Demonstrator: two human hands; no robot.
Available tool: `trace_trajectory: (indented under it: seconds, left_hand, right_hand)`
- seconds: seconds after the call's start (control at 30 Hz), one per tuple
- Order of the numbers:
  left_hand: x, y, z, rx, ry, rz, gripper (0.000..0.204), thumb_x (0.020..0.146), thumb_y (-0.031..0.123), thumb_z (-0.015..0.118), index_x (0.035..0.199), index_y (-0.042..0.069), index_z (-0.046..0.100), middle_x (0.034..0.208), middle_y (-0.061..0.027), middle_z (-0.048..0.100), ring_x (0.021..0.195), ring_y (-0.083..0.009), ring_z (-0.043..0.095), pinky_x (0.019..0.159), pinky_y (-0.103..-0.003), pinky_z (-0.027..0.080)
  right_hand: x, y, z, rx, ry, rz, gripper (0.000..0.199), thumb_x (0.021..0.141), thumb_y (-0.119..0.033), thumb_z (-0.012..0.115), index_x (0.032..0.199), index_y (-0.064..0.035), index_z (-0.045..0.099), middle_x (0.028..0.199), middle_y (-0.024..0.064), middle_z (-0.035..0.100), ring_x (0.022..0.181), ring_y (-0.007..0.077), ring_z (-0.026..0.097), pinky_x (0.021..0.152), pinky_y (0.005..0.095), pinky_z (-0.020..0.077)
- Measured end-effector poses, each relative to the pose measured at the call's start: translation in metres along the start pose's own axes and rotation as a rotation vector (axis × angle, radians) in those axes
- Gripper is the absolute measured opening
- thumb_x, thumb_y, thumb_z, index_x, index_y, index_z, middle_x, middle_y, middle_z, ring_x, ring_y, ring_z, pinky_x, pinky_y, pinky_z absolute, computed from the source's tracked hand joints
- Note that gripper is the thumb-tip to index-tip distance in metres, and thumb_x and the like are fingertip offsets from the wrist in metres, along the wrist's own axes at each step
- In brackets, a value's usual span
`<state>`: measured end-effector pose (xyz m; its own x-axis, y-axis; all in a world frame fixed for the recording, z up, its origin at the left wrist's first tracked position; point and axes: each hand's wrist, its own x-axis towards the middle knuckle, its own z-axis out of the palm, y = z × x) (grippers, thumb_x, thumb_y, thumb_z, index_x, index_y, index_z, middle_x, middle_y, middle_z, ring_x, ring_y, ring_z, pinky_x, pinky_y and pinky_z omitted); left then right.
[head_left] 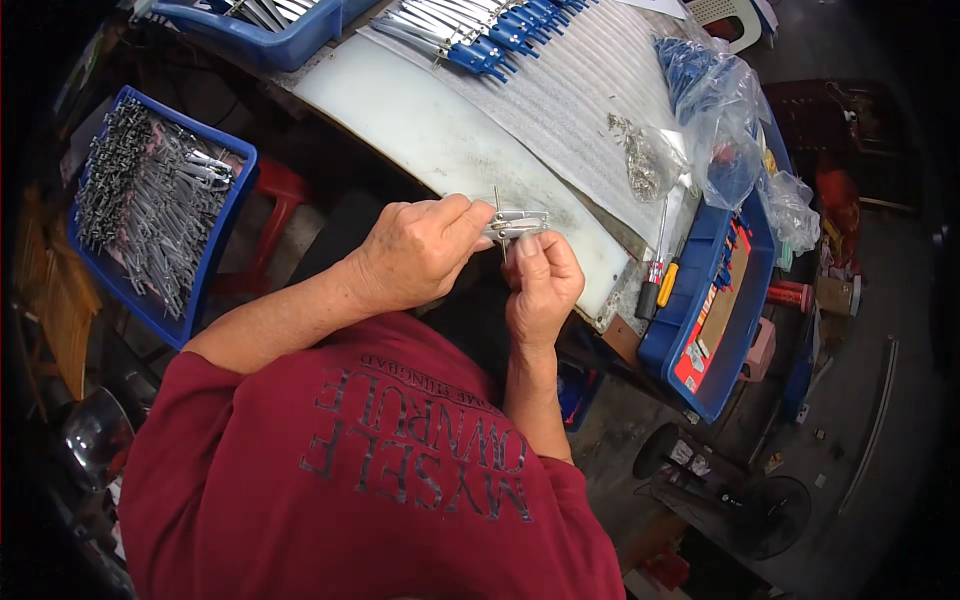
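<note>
The small metal part (515,224) at centre frame was mostly hidden by the fingertips of both hands. At the top edge, a blue tray (262,35) was cut off.

A small assembly workshop is showing itself around the white workbench (420,130): blue crates of metal parts (150,215) are sitting left of it, rows of blue-handled tools (480,30) are lying at its far edge, and screwdrivers (655,280) are resting at its right end
</note>
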<state>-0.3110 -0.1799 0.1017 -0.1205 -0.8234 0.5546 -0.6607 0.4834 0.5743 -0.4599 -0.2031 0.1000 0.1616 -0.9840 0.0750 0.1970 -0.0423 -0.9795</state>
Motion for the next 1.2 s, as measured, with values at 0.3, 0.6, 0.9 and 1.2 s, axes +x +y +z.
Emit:
trace_trajectory:
  seconds: [0.3,0.6,0.9,1.2]
  left_hand:
    - [-0.002,0.001,0.000,0.019,-0.006,0.000,0.024,0.071,0.004,0.061,0.092,-0.002,0.053,0.069,-0.0118,0.050,0.053,-0.0268,0.053,0.045,-0.033,0.041]
    - [-0.002,0.001,0.000,0.013,-0.011,0.013,0.023,0.071,0.003,0.060,0.091,-0.003,0.052,0.068,-0.0118,0.050,0.052,-0.0264,0.052,0.045,-0.032,0.041]
    - [-0.002,0.001,0.000,0.028,0.005,0.031,0.023,0.071,0.004,0.060,0.091,-0.003,0.052,0.066,-0.0108,0.048,0.052,-0.0252,0.052,0.045,-0.032,0.041]
    - [-0.006,0.000,0.000,0.055,-0.040,0.075,0.024,0.071,0.005,0.060,0.092,-0.003,0.052,0.066,-0.0091,0.048,0.054,-0.0223,0.052,0.046,-0.031,0.042]
  right_hand:
    - [-0.004,-0.004,0.005,-0.050,-0.059,0.150,0.006,0.081,-0.003,0.058,0.078,0.0004,0.053,0.070,-0.0023,0.053,0.059,0.0009,0.042,0.051,0.0151,0.0337]
    - [-0.004,0.000,0.005,-0.011,-0.044,0.111,0.002,0.080,0.000,0.056,0.081,0.0005,0.054,0.073,-0.0014,0.055,0.061,0.0013,0.044,0.053,0.0149,0.0363]
    - [-0.004,0.000,0.004,-0.001,-0.043,0.112,0.003,0.080,0.000,0.057,0.082,-0.0001,0.054,0.072,-0.0023,0.053,0.060,0.0008,0.042,0.052,0.0151,0.0351]
    - [0.004,-0.010,-0.010,0.041,-0.167,0.196,0.008,0.080,-0.004,0.057,0.086,0.0015,0.055,0.071,0.0004,0.054,0.060,0.0043,0.045,0.054,0.0166,0.0362]
